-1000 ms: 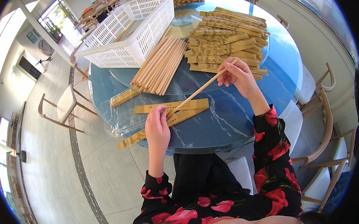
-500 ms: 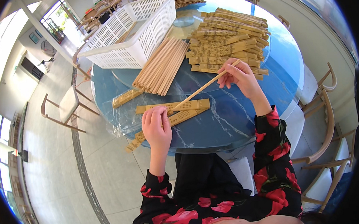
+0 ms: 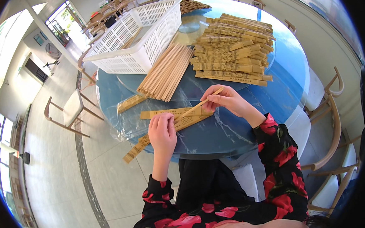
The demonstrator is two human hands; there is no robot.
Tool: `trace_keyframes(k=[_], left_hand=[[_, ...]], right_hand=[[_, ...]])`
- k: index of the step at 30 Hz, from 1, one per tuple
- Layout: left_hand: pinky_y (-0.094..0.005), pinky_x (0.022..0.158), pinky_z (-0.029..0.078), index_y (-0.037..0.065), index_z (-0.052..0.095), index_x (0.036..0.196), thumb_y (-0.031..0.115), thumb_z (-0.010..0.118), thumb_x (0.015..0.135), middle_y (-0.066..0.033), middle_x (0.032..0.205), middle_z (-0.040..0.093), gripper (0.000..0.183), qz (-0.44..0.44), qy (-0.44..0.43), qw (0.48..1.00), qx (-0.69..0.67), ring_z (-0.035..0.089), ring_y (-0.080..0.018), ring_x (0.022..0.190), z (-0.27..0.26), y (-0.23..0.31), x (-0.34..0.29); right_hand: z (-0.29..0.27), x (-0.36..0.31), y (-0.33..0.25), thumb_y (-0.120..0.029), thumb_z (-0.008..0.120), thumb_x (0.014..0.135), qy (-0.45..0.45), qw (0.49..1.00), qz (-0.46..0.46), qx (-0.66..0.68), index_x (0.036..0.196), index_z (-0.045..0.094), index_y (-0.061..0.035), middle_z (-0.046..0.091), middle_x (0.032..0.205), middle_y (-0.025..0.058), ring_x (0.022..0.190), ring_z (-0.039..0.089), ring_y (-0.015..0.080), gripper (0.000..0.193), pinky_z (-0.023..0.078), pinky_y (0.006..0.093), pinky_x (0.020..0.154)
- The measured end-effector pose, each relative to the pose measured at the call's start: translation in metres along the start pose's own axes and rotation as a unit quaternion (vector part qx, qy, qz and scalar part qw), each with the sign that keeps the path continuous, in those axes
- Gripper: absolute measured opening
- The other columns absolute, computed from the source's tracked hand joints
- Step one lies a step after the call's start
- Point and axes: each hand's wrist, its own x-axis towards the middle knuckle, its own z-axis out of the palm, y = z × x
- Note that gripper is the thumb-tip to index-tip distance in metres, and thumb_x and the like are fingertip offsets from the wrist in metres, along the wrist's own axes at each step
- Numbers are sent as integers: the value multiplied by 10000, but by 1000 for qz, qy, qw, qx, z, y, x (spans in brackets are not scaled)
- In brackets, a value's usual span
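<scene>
My left hand (image 3: 162,132) pinches a brown printed paper chopstick sleeve (image 3: 134,152), whose far end sticks out past the table edge at the lower left. Slanting across to the right, a pale wooden chopstick (image 3: 198,106) has its lower end at my left fingers. My right hand (image 3: 227,99) is closed around its upper part; whether a second stick lies against it I cannot tell. Two more paper sleeves (image 3: 193,121) lie flat beneath, crossing near my left fingers. Just beyond them rests a stack of bare chopsticks (image 3: 165,73).
A white slatted plastic basket (image 3: 116,61) stands at the back left. Many sleeved chopsticks (image 3: 233,50) are heaped at the back right of the round blue table (image 3: 230,136). Clear plastic film (image 3: 122,124) and a sleeved bundle (image 3: 131,103) lie left. Wooden chairs (image 3: 71,110) surround the table.
My right hand has moved down and left, toward my left hand. Less of the chopstick shows between the hands, and more of the held sleeve juts out at the lower left.
</scene>
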Motion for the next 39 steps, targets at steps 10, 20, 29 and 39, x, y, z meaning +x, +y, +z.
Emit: trace_keyframes(k=[10, 20, 29, 39], left_hand=[[-404, 813, 503, 54, 639, 905, -2, 692, 846, -78, 893, 675, 96, 53, -19, 997, 57, 641, -289, 903, -1, 5, -1], [-279, 684, 489, 32, 639, 1134, 22, 754, 831, -68, 838, 630, 324, -114, -120, 977, -134, 580, -181, 706, -10, -8, -15], [-240, 612, 372, 43, 444, 1414, 135, 605, 1029, 24, 760, 468, 427, -311, -103, 721, -611, 422, -64, 646, -8, -28, -12], [-266, 611, 369, 63, 473, 1239, 171, 571, 1049, 9, 711, 442, 239, -265, -79, 693, -666, 405, -89, 626, -8, -37, -18]], right_hand=[[30, -1, 5, -98, 529, 1046, -67, 967, 48, -239, 994, 567, -23, 631, 735, 37, 684, 588, 90, 99, 487, 245, 640], [12, 5, 12, -158, 452, 1094, 54, 997, 47, -27, 1116, 567, -37, 464, 744, -29, 658, 408, 61, 168, 352, 218, 602], [39, 3, 10, -145, 448, 1091, -52, 987, 101, -113, 1146, 553, -30, 469, 743, -27, 664, 421, 55, 165, 344, 205, 601], [47, 2, 6, -151, 500, 1074, -49, 987, 121, -95, 1157, 585, -9, 518, 743, -14, 680, 467, 65, 186, 383, 227, 604]])
